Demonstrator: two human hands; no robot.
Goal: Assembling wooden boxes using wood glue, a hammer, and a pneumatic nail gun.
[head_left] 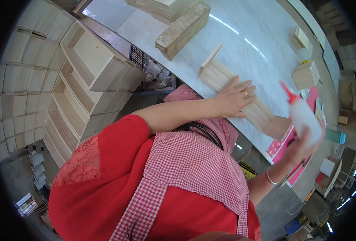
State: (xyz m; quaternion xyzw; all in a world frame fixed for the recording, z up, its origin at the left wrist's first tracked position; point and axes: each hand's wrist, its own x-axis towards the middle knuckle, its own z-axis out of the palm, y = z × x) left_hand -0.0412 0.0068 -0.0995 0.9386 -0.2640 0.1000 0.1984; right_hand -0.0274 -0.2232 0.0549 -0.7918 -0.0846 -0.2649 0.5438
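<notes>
My left hand [236, 97] lies flat with fingers spread on a pale wooden tray-like piece [220, 75] near the table's front edge. That piece has a long flat board with a short upright panel [210, 60] at its left end and another panel [277, 127] at its right end. In my right hand [300, 146] is a white squeeze bottle [305, 116], its red nozzle tip pointing up and to the left. The bottle is slightly blurred and held beyond the right end of the wooden piece.
A tape-wrapped block [182, 30] rests on the white table [254, 44], beside stacked boards [168, 10]. Small wooden blocks [305, 75] stand at the right, near a pink patterned sheet [282, 146]. Tall stacks of wooden boxes [85, 60] rise at my left. A blue-green cup [335, 136] is at the far right.
</notes>
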